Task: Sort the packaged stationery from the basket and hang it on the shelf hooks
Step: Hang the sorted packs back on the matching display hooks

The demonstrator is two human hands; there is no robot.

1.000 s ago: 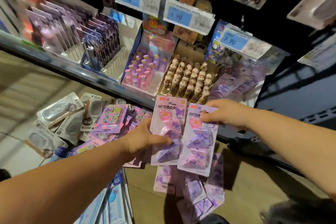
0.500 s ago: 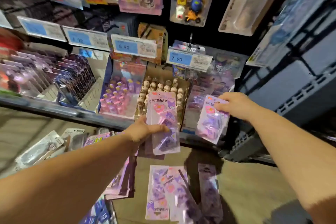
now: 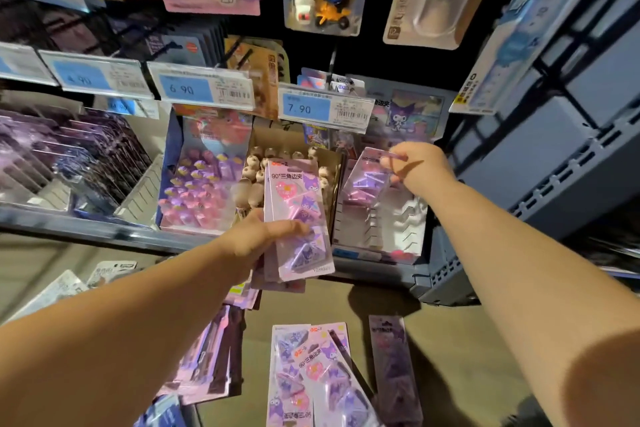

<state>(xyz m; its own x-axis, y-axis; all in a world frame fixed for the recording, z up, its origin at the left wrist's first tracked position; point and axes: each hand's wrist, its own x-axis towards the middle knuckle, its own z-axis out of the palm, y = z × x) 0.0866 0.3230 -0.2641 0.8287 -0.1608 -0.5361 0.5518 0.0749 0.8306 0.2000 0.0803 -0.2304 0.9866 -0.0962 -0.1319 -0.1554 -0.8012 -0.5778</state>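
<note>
— What do our hands hold?
— Our left hand [image 3: 256, 239] grips a stack of pink clip packs [image 3: 298, 215]. The thumb lies across the front card and the fingers curl behind. The stack stands upright before the tray of small figurines [image 3: 287, 158].
— And the right?
— Our right hand [image 3: 420, 163] pinches the top edge of a single pack [image 3: 365, 184]. We hold it tilted just under the 7.90 price tag [image 3: 323, 109], over the white divider tray [image 3: 384, 225].
— Is it hung?
— We cannot tell; our hand hides the card's top.
— Where are the others?
— More loose packs [image 3: 311, 371] lie on the brown surface [image 3: 346, 308] below, well apart from both hands.
</note>
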